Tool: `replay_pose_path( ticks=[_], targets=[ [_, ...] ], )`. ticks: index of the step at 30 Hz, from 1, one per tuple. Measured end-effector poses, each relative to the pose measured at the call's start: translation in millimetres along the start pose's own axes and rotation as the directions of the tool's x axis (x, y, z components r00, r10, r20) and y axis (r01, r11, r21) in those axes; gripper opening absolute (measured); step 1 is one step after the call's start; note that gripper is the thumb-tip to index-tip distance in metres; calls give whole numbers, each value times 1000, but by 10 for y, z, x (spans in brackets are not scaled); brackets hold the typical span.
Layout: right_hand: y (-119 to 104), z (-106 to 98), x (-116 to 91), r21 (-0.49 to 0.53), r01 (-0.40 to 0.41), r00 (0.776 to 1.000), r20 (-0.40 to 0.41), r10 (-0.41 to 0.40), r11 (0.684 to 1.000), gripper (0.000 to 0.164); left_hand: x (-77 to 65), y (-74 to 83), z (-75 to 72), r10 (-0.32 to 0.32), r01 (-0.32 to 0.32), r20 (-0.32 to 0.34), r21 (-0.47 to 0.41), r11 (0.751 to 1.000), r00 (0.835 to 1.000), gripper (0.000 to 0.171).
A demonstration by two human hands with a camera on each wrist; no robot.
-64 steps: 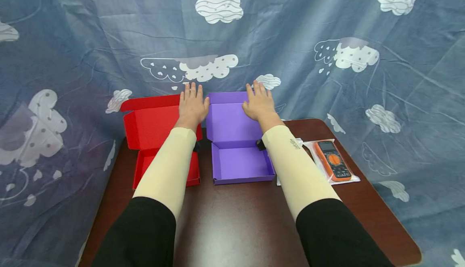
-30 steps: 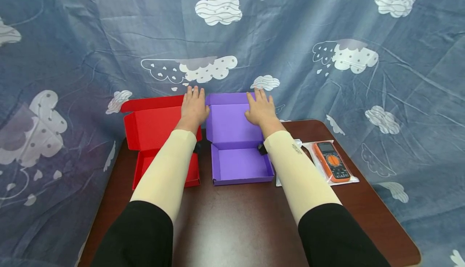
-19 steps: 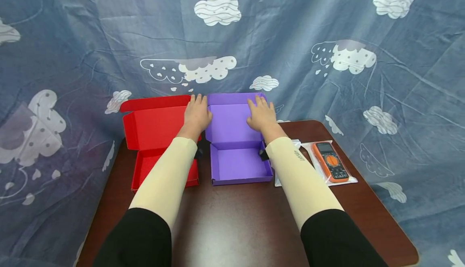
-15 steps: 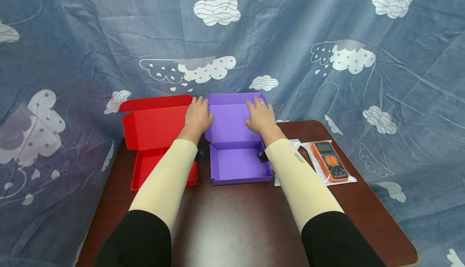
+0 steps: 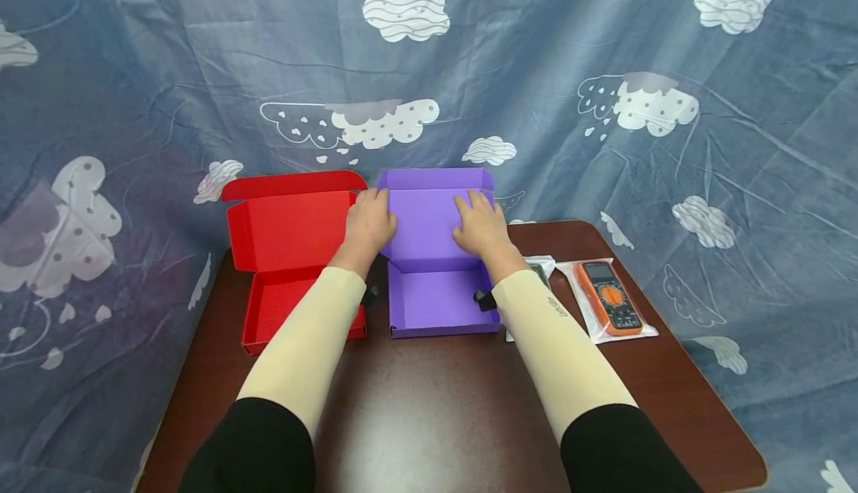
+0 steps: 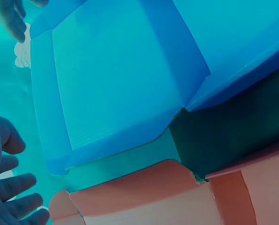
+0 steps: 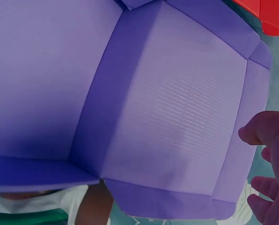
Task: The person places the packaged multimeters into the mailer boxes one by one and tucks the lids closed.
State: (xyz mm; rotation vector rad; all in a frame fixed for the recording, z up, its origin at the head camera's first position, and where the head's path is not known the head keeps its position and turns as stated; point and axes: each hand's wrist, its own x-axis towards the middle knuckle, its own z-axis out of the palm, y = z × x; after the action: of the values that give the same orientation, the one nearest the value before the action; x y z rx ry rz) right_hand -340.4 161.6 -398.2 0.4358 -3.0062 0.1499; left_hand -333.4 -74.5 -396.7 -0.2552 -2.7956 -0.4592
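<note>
A purple cardboard box (image 5: 442, 298) stands in the middle of the table, its lid (image 5: 424, 236) raised. My left hand (image 5: 371, 225) is between that lid and the raised lid of the red box (image 5: 284, 232), fingers loose and slightly bent. My right hand (image 5: 484, 228) overlaps the right part of the purple lid in the head view. From the right wrist, the thumb of the right hand (image 7: 273, 140) shows close to the lid's outer flap. In the colour-shifted left wrist view, the left hand (image 6: 13, 187) has spread fingers beside the lid's edge. Neither hand holds anything.
An orange multimeter (image 5: 611, 296) in a clear plastic bag lies at right on the brown table (image 5: 415, 411). Another bagged thing with green on it (image 5: 540, 271) is partly hidden by the right forearm. A blue cloud-print curtain (image 5: 509, 39) hangs behind the table.
Both hands have come down and nearer from above the lids' top edges, the left also shifting right. The fingers are more bent than before. Both boxes stay in place.
</note>
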Motion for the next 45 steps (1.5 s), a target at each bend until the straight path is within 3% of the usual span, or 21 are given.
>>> replay_pose_path(
  ticks=[10,19,36,45],
  targets=[
    [100,225,-125,70,-35,999,13,35,997,66,-137,1,54,0,-3,-60,-44,999,998,38],
    [317,319,-266,126,-90,995,-22,93,988,65,-287,-42,66,-11,3,-64,-121,993,998,44],
    [563,470,-484,199,-130,984,-92,151,971,57,-420,77,163,-26,12,-65,-206,979,998,44],
    [651,535,-564,217,-182,980,-43,195,959,59,-527,63,320,-40,29,-45,-221,975,998,43]
  ],
)
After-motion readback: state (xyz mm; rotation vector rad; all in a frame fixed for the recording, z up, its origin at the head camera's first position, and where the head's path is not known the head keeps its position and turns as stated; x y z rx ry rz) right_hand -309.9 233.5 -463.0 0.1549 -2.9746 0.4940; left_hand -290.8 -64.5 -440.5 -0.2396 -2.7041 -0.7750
